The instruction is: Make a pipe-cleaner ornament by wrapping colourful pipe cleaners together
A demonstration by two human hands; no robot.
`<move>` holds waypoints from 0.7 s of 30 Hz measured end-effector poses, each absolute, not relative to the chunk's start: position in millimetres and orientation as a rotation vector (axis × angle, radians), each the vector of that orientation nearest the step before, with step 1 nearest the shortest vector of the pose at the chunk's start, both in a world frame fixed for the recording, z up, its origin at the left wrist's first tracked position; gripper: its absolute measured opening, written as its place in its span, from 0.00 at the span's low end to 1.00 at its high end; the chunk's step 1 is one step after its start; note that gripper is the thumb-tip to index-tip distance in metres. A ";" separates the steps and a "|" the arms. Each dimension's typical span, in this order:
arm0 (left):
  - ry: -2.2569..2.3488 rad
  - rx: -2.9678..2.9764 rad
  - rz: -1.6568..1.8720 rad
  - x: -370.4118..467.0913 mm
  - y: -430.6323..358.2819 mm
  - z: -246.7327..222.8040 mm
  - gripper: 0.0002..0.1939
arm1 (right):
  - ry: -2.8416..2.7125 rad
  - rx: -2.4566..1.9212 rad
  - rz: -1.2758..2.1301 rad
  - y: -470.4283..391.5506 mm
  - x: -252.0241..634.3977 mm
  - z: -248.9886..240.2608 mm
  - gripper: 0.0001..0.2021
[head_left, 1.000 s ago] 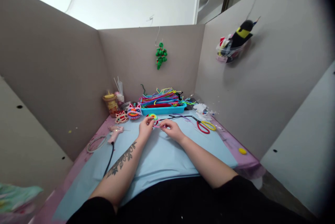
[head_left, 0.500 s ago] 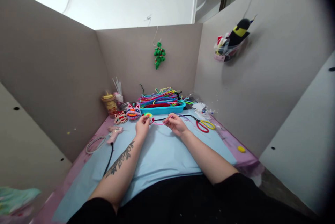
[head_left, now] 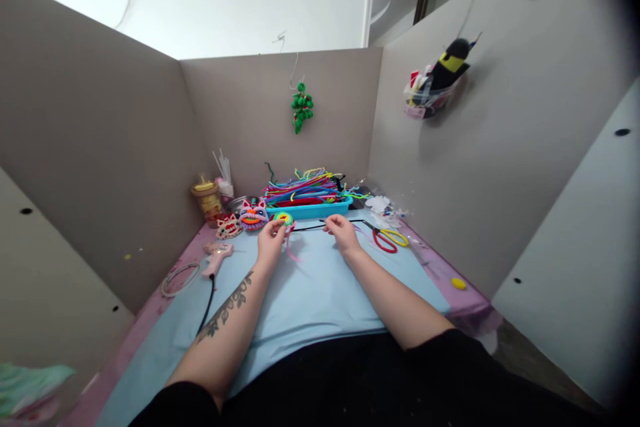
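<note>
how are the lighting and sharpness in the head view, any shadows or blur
In the head view, a soft shadow falls on the right panel beside the hanging container; in the head view, the upper right corner fades to black; also in the head view, the pink strip below the left hand looks faint and smeared.

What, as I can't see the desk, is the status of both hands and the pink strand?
Left hand pinching pink strand, end dangling. Right hand apart from it, grip unclear. Black strand visible between hands.
</note>
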State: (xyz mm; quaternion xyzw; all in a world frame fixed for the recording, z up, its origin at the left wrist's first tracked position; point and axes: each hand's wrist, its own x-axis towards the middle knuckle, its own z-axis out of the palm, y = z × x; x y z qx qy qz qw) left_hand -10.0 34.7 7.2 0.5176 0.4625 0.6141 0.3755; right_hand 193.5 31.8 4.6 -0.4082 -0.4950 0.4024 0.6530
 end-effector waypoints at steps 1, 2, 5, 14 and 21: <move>1.168 1.358 1.551 -7.9 32.7 7.7 0.20 | -1.203 -0.925 0.869 29.8 190.3 4.0 0.10; 1.145 1.381 1.526 -5.7 30.7 8.1 0.20 | -1.270 -0.925 0.836 27.6 186.6 3.3 0.09; 1.093 1.420 1.458 -0.3 25.7 8.8 0.20 | -1.392 -0.938 0.755 21.8 174.5 0.0 0.09; 1.053 1.519 1.341 7.2 14.1 13.1 0.19 | -1.598 -0.900 0.449 10.6 165.5 0.3 0.07; 0.977 1.578 1.346 8.7 11.9 15.2 0.20 | -1.607 -0.910 0.400 13.0 166.6 0.5 0.05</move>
